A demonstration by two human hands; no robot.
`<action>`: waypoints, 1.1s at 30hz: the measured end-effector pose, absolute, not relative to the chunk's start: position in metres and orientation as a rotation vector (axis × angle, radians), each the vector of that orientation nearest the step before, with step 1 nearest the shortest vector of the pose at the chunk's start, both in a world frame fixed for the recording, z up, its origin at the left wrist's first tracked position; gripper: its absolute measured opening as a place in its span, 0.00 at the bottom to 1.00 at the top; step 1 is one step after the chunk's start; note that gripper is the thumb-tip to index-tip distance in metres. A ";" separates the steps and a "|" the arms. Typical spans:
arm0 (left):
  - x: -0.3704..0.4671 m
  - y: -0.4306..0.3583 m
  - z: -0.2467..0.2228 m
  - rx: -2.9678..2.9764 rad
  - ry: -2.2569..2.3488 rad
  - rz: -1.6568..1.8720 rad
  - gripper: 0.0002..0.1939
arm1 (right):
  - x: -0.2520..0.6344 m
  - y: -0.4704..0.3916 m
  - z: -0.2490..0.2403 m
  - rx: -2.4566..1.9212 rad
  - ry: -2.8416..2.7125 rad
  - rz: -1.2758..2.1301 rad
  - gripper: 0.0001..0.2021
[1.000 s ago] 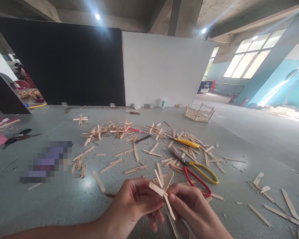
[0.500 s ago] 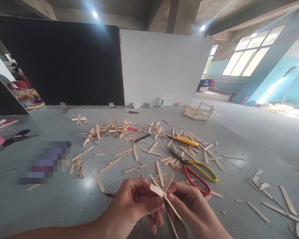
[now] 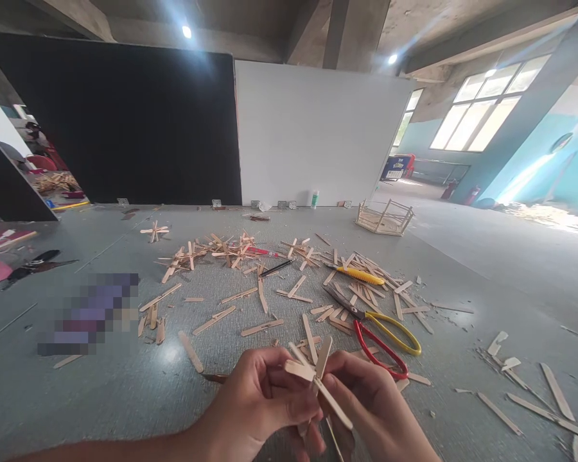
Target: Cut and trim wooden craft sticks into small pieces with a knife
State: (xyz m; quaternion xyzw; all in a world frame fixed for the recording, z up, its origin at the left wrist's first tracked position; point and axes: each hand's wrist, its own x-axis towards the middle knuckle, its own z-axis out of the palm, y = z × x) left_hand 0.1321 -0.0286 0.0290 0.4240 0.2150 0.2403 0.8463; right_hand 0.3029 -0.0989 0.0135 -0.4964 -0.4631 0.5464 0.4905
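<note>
Several pale wooden sticks crossed together into a star-like piece (image 3: 316,378) are pinched between both hands, low in the middle of the view. My left hand (image 3: 270,398) grips the piece from the left with thumb and fingers closed. From the right, my right hand (image 3: 366,394) holds it near the crossing point, thumb and forefinger pressed on the sticks. One stick points down to the right across my right thumb. Scissors with red and yellow handles (image 3: 388,324) lie just beyond my right hand. Loose sticks (image 3: 262,326) are scattered beyond both hands.
A yellow cutter (image 3: 361,276), a black pen (image 3: 277,267) and star-shaped stick pieces (image 3: 154,230) lie farther back. A stick frame (image 3: 384,218) and a small bottle (image 3: 315,199) stand near the white panel (image 3: 318,135). A blurred-out object (image 3: 91,314) is at left.
The held stick piece has turned slightly between the fingers, so its lower stick shows broader. Both hands stay in nearly the same place.
</note>
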 end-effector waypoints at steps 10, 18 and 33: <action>0.128 -0.025 0.041 1.097 0.626 0.611 0.20 | 0.306 -0.096 0.016 -1.424 -1.116 0.917 0.22; 0.127 -0.012 0.042 1.237 0.753 0.637 0.16 | 0.324 -0.094 0.014 -1.705 -1.290 0.537 0.29; 0.116 0.006 0.063 1.569 0.709 0.388 0.11 | 0.315 -0.089 0.015 -1.281 -1.921 0.353 0.12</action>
